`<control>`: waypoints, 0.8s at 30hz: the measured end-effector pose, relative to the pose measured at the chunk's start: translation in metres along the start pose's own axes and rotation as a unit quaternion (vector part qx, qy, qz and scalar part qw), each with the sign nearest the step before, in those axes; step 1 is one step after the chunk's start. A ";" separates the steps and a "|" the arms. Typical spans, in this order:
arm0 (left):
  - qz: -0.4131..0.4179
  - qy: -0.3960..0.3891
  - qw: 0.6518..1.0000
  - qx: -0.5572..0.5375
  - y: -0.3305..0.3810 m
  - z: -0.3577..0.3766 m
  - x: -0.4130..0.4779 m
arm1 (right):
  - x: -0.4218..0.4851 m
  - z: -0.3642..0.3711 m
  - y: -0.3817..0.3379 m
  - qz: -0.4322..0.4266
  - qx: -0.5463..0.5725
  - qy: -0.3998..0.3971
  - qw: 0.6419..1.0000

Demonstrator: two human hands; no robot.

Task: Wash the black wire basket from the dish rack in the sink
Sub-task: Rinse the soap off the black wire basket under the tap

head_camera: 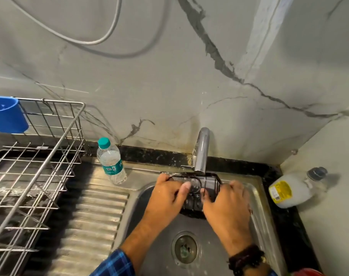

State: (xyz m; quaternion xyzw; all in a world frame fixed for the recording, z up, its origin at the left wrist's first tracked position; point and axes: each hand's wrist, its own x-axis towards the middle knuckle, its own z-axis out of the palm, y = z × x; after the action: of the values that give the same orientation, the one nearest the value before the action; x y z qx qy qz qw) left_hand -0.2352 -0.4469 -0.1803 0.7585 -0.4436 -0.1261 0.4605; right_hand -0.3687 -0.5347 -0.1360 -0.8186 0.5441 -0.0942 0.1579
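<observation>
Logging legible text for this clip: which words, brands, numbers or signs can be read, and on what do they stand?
No text is legible.
Water bottle: teal label with print and a code patch, too blurred to read.
Lying bottle: yellow label, print too small to read.
Black wire basket, faucet, dish rack, blue cup: no markings visible.

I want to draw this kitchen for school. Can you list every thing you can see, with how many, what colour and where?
black wire basket: one, black, held under the tap over the sink
curved metal tap: one, silver, behind the sink
steel sink: one, grey, centre
round drain: one, in the sink bottom
clear plastic water bottle: one, teal cap, standing left of the sink
metal wire dish rack: one, silver, far left
blue plastic cup: one, hooked on the rack
pale bottle with yellow label: one, lying right of the sink
grey cable: one, on the wall
left hand: one, gripping the basket
right hand: one, gripping the basket
</observation>
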 end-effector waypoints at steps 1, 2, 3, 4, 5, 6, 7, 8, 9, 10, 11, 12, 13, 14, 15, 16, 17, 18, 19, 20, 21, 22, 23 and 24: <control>0.010 0.007 1.000 0.019 0.003 0.000 0.001 | -0.004 0.004 0.001 -0.021 0.021 0.059 0.998; 0.015 0.022 0.999 0.019 0.006 0.000 0.001 | -0.009 0.005 -0.001 -0.050 0.090 0.100 0.990; 0.015 0.040 0.999 0.013 0.004 0.001 -0.002 | -0.013 0.007 -0.004 -0.089 0.159 0.111 0.977; 0.010 0.057 0.998 0.007 0.003 0.001 -0.006 | -0.016 0.008 -0.006 -0.130 0.217 0.100 0.962; -0.002 0.070 0.998 0.002 0.000 0.001 -0.010 | -0.015 0.010 -0.008 -0.173 0.248 0.067 0.951; -0.019 0.081 0.997 -0.008 -0.003 0.002 -0.014 | -0.015 0.010 -0.009 -0.228 0.241 0.033 0.943; -0.033 0.090 0.995 -0.019 -0.006 0.002 -0.019 | -0.012 0.014 -0.005 -0.276 0.212 0.009 0.937; -0.040 0.097 0.994 -0.031 -0.008 0.002 -0.025 | -0.009 0.019 0.000 -0.308 0.191 -0.014 0.932; -0.040 0.103 0.993 -0.041 -0.009 0.002 -0.030 | -0.006 0.023 0.007 -0.317 0.191 -0.035 0.928; -0.042 0.107 0.992 -0.053 -0.011 0.001 -0.033 | -0.003 0.025 0.013 -0.297 0.214 -0.051 0.929; -0.050 0.111 0.990 -0.071 -0.015 0.000 -0.035 | 0.002 0.028 0.020 -0.258 0.247 -0.057 0.932; -0.062 0.120 0.987 -0.091 -0.020 -0.001 -0.037 | 0.008 0.031 0.028 -0.213 0.263 -0.059 0.939; -0.078 0.134 0.981 -0.115 -0.026 -0.001 -0.039 | 0.015 0.033 0.036 -0.177 0.266 -0.054 0.946; -0.093 0.146 0.974 -0.142 -0.029 -0.002 -0.042 | 0.021 0.034 0.043 -0.164 0.255 -0.044 0.952; -0.107 0.155 0.968 -0.166 -0.034 -0.002 -0.044 | 0.027 0.034 0.047 -0.173 0.237 -0.034 0.955; -0.121 0.158 0.963 -0.180 -0.037 -0.003 -0.045 | 0.031 0.032 0.048 -0.204 0.207 -0.019 0.957; -0.133 0.155 0.961 -0.188 -0.041 -0.002 -0.047 | 0.034 0.030 0.046 -0.243 0.164 0.002 0.956; -0.146 0.154 0.958 -0.191 -0.043 -0.002 -0.048 | 0.035 0.027 0.042 -0.276 0.113 0.019 0.954; -0.158 0.157 0.957 -0.185 -0.046 -0.002 -0.048 | 0.037 0.024 0.035 -0.293 0.065 0.022 0.954; -0.169 0.159 0.959 -0.161 -0.048 -0.003 -0.046 | 0.039 0.021 0.029 -0.295 0.024 0.010 0.955; -0.182 0.161 0.964 -0.105 -0.052 -0.004 -0.044 | 0.041 0.020 0.024 -0.297 -0.006 0.000 0.955; -0.192 0.160 0.967 -0.041 -0.055 -0.007 -0.041 | 0.042 0.021 0.023 -0.300 -0.031 -0.006 0.953; -0.199 0.157 0.967 0.005 -0.059 -0.012 -0.040 | 0.042 0.022 0.023 -0.304 -0.050 -0.009 0.951; -0.183 0.155 0.971 0.017 -0.058 -0.019 -0.036 | 0.040 0.023 0.023 -0.306 -0.066 -0.017 0.950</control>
State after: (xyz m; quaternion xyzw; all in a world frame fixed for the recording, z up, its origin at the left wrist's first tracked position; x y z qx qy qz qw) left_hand -0.2120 -0.3967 -0.2252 0.8446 -0.2228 -0.0814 0.4800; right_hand -0.3647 -0.5764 -0.1666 -0.9557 0.2702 -0.0881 0.0765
